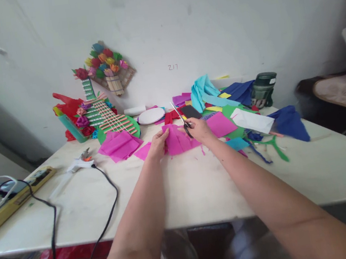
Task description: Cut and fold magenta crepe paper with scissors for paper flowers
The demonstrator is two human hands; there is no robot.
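My left hand (pixel 159 145) pinches the left edge of a folded magenta paper sheet (pixel 177 142) lying on the white table (pixel 193 186). My right hand (pixel 199 131) grips black-handled scissors (pixel 182 120), blades pointing up and to the left above the sheet. Small magenta scraps lie near the sheet. More magenta paper (pixel 119 146) is stacked to the left.
A white glue gun (pixel 77 164) with a black cord lies at the left, by a yellow box (pixel 16 199). Paper-flower crafts (pixel 100 113) lean on the wall. A pile of coloured paper (pixel 230 109), a white disc (pixel 151 115) and a green jar (pixel 262 89) sit at the back right.
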